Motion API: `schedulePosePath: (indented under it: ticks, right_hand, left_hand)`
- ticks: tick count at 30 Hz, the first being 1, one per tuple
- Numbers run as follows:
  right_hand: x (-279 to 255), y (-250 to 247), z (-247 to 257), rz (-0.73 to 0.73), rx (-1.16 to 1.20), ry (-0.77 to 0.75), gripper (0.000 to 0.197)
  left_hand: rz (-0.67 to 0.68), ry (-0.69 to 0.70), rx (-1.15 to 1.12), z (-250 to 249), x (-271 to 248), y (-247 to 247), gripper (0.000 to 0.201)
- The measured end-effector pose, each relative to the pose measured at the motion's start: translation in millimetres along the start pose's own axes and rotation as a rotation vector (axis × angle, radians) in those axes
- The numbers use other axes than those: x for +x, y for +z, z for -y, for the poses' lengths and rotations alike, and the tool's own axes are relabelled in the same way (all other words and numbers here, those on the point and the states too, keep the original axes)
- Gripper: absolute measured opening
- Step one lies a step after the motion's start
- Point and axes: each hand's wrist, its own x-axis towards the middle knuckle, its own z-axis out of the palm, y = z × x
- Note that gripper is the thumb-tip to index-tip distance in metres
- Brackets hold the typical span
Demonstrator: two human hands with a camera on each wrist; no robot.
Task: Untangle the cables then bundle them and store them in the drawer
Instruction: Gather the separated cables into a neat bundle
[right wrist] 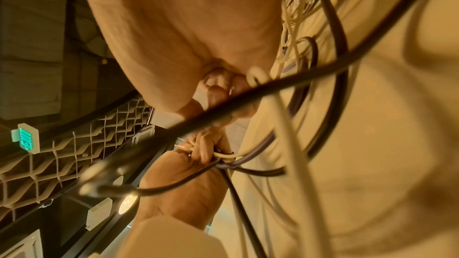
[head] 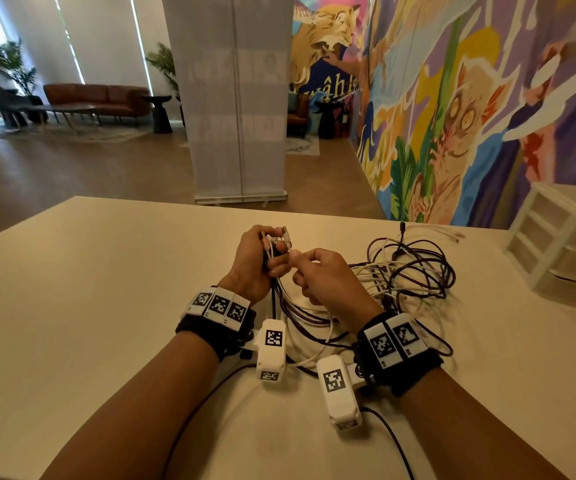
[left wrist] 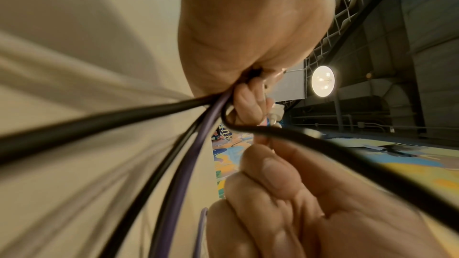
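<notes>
A tangle of black, purple and white cables (head: pixel 414 271) lies on the beige table (head: pixel 106 289), right of my hands. My left hand (head: pixel 258 261) grips a bunch of cable ends (head: pixel 279 239), plugs sticking up out of the fist. In the left wrist view black and purple cables (left wrist: pixel 188 156) run out from under that fist. My right hand (head: pixel 328 275) sits just right of it and pinches a white cable end (head: pixel 293 252) between thumb and forefinger. In the right wrist view a white cable (right wrist: pixel 255 75) loops by its fingertips.
A white plastic drawer unit (head: pixel 556 237) stands at the table's far right, drawers closed. One white cable (head: pixel 442 233) trails toward it. Beyond the far edge stand a roll-up banner (head: pixel 238 98) and a painted wall. Bare tabletop stretches to the left.
</notes>
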Motion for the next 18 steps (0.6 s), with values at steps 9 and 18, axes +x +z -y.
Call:
schedulePosePath:
  ticks: [9,18]
  right_hand:
    - [-7,-5,14,0.022,0.029,-0.023,0.040]
    - [-10,-104,50,-0.065,-0.116,-0.188,0.036]
  left_hand:
    - [-0.185,0.251,0.488,0,-5,13,0.057]
    - [-0.485,0.397,-0.051,-37,0,-22,0.050]
